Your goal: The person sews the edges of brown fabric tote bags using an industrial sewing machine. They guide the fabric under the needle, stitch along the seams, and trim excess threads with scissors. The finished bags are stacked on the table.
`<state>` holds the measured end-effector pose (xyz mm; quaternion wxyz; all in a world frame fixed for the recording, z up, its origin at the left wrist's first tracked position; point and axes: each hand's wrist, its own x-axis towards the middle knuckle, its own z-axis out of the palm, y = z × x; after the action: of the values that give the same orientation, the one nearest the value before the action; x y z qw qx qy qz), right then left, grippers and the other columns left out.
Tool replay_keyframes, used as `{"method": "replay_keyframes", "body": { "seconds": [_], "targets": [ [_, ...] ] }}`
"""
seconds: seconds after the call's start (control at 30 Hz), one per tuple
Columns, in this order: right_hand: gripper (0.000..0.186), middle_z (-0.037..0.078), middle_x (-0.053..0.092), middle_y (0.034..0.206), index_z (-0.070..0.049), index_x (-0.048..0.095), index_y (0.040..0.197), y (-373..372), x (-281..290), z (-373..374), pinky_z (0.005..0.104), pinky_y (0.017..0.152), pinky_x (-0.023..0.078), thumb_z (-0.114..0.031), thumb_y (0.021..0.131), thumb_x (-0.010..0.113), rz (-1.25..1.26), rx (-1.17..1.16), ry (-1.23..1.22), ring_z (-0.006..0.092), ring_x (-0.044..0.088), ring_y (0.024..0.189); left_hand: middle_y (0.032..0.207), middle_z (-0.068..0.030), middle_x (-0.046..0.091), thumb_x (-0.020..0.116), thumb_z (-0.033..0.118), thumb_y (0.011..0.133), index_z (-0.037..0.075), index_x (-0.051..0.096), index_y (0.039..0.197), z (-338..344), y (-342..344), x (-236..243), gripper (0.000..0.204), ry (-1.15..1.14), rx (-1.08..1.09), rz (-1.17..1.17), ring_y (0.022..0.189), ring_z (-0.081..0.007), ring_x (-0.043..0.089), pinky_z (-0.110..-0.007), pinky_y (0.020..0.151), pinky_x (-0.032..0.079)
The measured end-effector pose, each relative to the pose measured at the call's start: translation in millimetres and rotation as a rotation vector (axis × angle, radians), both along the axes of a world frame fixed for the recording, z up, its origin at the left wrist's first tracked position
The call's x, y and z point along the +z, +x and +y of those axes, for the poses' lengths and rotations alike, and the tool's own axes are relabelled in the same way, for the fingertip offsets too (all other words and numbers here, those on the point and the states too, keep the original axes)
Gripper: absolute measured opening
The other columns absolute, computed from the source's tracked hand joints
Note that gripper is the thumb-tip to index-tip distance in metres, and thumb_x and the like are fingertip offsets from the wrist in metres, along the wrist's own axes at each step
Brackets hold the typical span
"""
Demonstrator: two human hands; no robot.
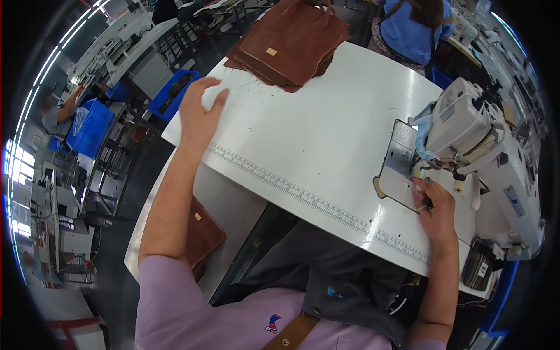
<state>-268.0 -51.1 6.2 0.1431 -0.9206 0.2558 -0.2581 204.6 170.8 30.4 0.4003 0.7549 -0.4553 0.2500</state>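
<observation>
My left hand [200, 111] is raised over the left edge of the white table [291, 140], its thumb and fingers apart with nothing between them. Just beyond it, at the far side of the table, lies a stack of brown leather bag pieces [289, 49] with a small gold plate on top. My right hand [437, 210] is beside the needle area of a white sewing machine [461, 119], fingers curled around a small dark object that I cannot make out. Its fingertips are over the metal plate [398, 156] set into the table.
A printed ruler strip [315, 203] runs along the near table edge. Another brown leather piece [204, 233] rests on a lower surface at left. Blue bins [173, 93] stand beyond the table's left side. A person in blue [411, 32] sits at the far right.
</observation>
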Motion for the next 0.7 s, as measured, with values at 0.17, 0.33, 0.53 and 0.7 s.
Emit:
{"method": "replay_keyframes", "body": {
  "seconds": [0.17, 0.33, 0.53, 0.7],
  "targets": [
    [0.037, 0.008, 0.065, 0.079, -0.013, 0.074, 0.115, 2.1, 5.4, 0.3, 0.0361, 0.060, 0.051, 0.002, 0.081, 0.077, 0.017, -0.003, 0.009, 0.0249, 0.065, 0.064, 0.136, -0.0153, 0.063, 0.082, 0.044, 0.086, 0.004, 0.067, 0.123, -159.2, -26.0, 17.7, 0.057, 0.084, -0.174, -0.027, 0.126, -0.0328, 0.060, -0.047, 0.106, 0.046],
    [0.032, 0.005, 0.066, 0.078, -0.015, 0.074, 0.115, 2.5, 1.8, -2.9, 0.0355, 0.062, 0.053, -0.003, 0.085, 0.078, 0.015, -0.004, 0.014, 0.0226, 0.067, 0.065, 0.161, -0.0228, 0.038, 0.076, 0.051, 0.089, -0.002, 0.045, 0.148, -260.5, -46.5, 11.0, 0.085, 0.174, 0.014, -0.096, 0.149, -0.0378, 0.038, -0.057, 0.121, 0.028],
    [0.025, 0.000, 0.077, 0.091, -0.020, 0.075, 0.113, -1.3, -2.4, -2.1, 0.0395, 0.067, 0.056, -0.013, 0.089, 0.079, 0.096, -0.049, -0.019, 0.0240, 0.073, 0.076, 0.165, -0.0257, 0.032, 0.067, 0.044, 0.097, -0.007, 0.029, 0.157, -308.8, -29.7, -2.4, 0.087, 0.228, 0.157, 0.000, 0.155, -0.0388, 0.031, -0.063, 0.124, 0.023],
    [0.023, 0.003, 0.077, 0.097, -0.016, 0.076, 0.112, -1.8, 0.8, -4.0, 0.0403, 0.068, 0.057, -0.013, 0.088, 0.079, 0.056, -0.008, -0.021, 0.0271, 0.073, 0.078, 0.152, -0.0306, 0.049, 0.049, 0.040, 0.107, -0.007, 0.043, 0.151, -311.6, -7.9, 9.0, 0.064, 0.173, 0.007, 0.167, 0.146, -0.0413, 0.044, -0.060, 0.118, 0.036]
  ]
}}
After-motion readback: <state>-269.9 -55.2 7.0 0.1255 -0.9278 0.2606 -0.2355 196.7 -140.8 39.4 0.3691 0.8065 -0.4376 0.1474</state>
